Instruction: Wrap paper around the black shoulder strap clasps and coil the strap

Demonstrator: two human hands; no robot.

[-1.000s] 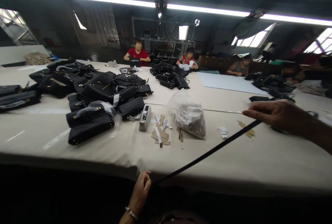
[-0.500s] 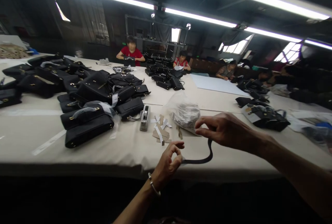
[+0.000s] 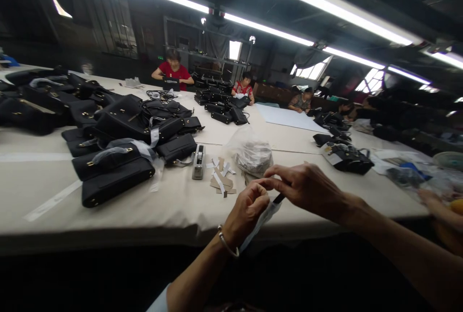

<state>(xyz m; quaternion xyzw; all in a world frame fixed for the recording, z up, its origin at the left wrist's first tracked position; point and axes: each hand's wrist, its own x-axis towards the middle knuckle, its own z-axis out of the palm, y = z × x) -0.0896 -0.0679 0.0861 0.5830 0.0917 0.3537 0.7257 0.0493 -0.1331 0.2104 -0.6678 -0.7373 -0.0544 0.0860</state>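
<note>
My left hand [image 3: 249, 208], with a bangle at its wrist, is closed in a pinch near the table's front edge. Its fingertips meet those of my right hand [image 3: 307, 190], which is also pinched. Between and below them hangs a dark strap [image 3: 279, 199], its short black part showing under my right hand. Clear plastic film [image 3: 263, 220] trails down behind my left hand, seemingly around the strap. My fingers hide the strap's ends. Just beyond the hands sits a clear plastic bag [image 3: 253, 155] of whitish material.
A tape dispenser [image 3: 198, 162] stands beside scattered card and paper strips [image 3: 221, 182]. Black handbags [image 3: 119, 177] are heaped at left, with more [image 3: 347, 157] at right. Co-workers sit across the table [image 3: 173, 220]; another person's arm [image 3: 439, 206] reaches in at right.
My hands have come together, fingertips meeting, where the strap was stretched in a curve between them. Plastic film now shows below. The view has shifted right, and another person's arm has appeared.
</note>
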